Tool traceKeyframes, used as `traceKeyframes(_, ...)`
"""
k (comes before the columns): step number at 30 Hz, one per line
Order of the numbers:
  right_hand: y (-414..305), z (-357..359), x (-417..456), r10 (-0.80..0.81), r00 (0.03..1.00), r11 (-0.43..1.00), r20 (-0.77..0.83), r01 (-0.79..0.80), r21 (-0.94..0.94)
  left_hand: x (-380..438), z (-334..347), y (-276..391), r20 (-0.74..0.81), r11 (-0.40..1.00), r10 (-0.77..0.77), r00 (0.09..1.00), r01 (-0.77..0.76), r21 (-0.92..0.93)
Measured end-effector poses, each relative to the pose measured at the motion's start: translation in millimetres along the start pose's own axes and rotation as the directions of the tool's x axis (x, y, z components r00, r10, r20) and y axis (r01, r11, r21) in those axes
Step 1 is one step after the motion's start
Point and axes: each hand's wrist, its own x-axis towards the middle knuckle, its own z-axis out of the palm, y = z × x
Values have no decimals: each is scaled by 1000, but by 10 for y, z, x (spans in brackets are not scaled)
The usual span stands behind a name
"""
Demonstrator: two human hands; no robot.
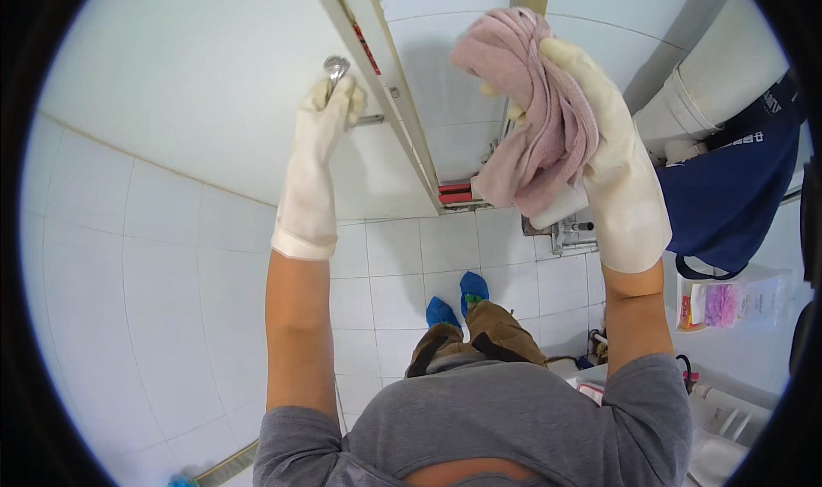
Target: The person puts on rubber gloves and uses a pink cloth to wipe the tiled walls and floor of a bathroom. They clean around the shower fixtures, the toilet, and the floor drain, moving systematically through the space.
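My left hand (331, 111), in a cream rubber glove, has its fingers curled around a shiny metal door handle (336, 67). The handle is on a pale door (212, 70), and a small metal bar (368, 120) shows just beside my fingers. A crumpled pink cloth (533, 115) is gripped in my right hand (597, 111), which wears a matching glove. Folds of the cloth hang below the palm and hide some of my fingers. The cloth is held up in front of a white tiled wall (443, 63), to the right of the door's edge.
A dark blue bag (725, 192) hangs at the right, near a thick white pipe (700, 102). Below it is a clear plastic packet (732, 301). Red objects (454, 193) lie at the wall's foot. My feet, in blue shoe covers (474, 286), stand on white floor tiles (392, 249).
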Motion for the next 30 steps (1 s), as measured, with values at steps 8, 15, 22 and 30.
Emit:
traceKeyframes(8,-73,100,225,180,982,982,61,-183,48,-712,-244,22,-18,995,-93,995,94,37)
traceKeyframes(15,-316,129,637,44,941,996,335,-69,63,-976,-316,47,-10,993,-120,993,120,19)
traceKeyframes(22,-899,790,348,169,983,952,79,-183,244,-1667,-519,15,-176,981,-185,967,191,17)
traceKeyframes(30,381,491,468,279,860,913,428,-376,160,-3179,-1390,-637,-523,982,-189,831,160,-102)
